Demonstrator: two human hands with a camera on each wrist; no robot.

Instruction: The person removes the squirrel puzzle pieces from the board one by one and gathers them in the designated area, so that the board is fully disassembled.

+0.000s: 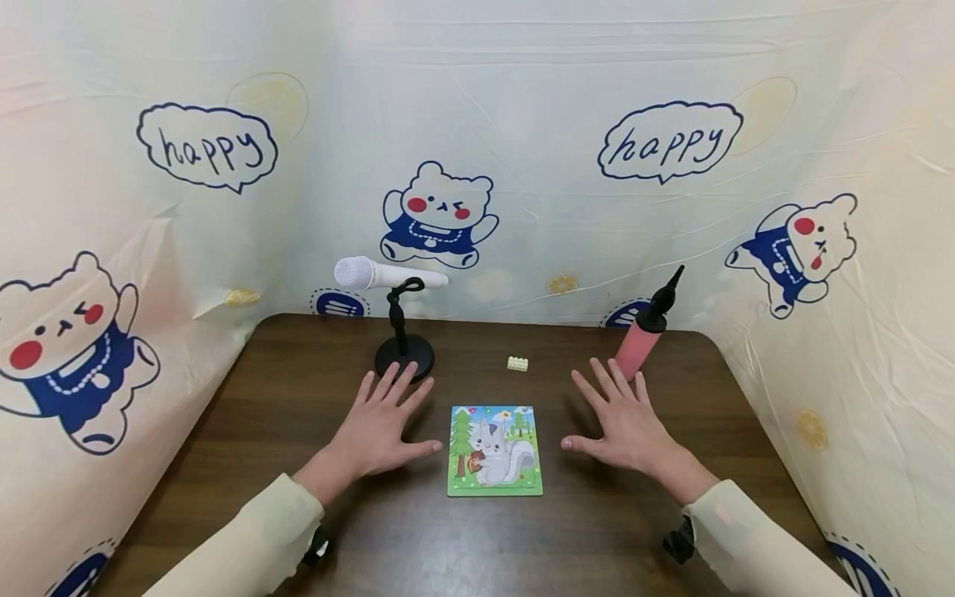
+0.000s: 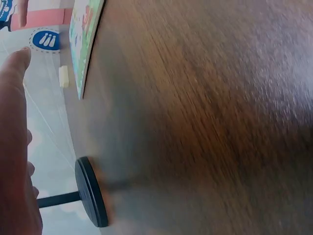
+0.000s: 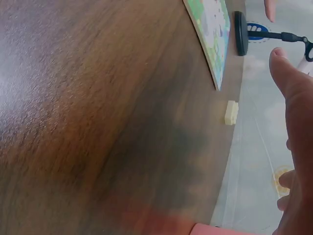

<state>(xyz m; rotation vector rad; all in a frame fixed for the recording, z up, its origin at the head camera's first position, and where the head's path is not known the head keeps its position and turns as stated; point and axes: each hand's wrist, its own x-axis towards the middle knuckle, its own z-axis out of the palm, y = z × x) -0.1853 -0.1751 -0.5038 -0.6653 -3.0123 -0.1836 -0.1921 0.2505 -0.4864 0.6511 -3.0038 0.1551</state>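
Both hands lie flat on a dark wooden table [image 1: 298,514], fingers spread and holding nothing. My left hand [image 1: 380,423] rests left of a square squirrel puzzle [image 1: 495,450], its fingertips close to the round base of a black microphone stand [image 1: 404,358]. My right hand [image 1: 622,419] rests right of the puzzle, fingertips near a pink hand pump [image 1: 643,336]. The left wrist view shows the left hand [image 2: 14,147], the stand's base [image 2: 91,191] and the puzzle's edge [image 2: 84,44]. In the right wrist view appear the right hand [image 3: 296,142], the puzzle [image 3: 211,34] and a small cream brick [image 3: 231,112].
A white microphone [image 1: 380,274] sits in the stand at the back left. The small cream brick [image 1: 518,363] lies behind the puzzle. A cloth backdrop with cartoon bears [image 1: 440,215] walls the table on three sides.
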